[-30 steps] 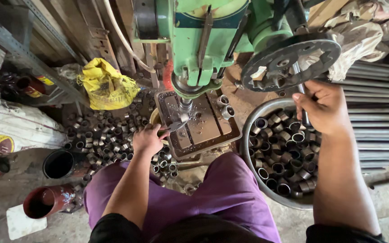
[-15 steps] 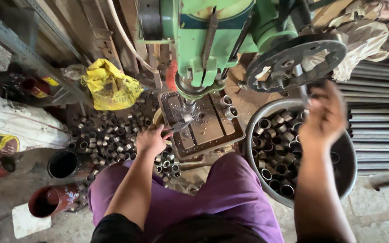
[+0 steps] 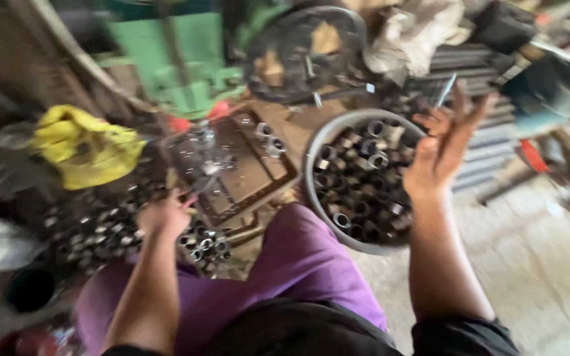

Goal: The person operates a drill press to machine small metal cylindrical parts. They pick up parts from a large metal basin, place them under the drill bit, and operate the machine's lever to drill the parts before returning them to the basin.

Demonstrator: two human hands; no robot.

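Observation:
The picture is blurred by motion. My left hand [image 3: 165,214] sits at the near left corner of the rusty drill table [image 3: 249,173], fingers closed on what looks like a thin metal tool [image 3: 199,186] aimed at the table. My right hand [image 3: 442,146] is raised with fingers spread and holds nothing. It hovers over the right rim of a round metal basin [image 3: 316,155] filled with several short metal rings [image 3: 364,181]. The black handwheel [image 3: 305,49] of the green drill press [image 3: 179,59] is up and left of that hand.
More metal rings [image 3: 100,224] lie heaped on the floor at left, beside a yellow cloth [image 3: 87,145]. A stack of steel rods [image 3: 476,79] lies behind the basin. My purple-clad legs [image 3: 298,264] fill the foreground; concrete floor is at right.
My right hand has let go of the handwheel handle and opened, dropping down and right over the basin. The view has swung left and blurred. My left hand has stayed by the table.

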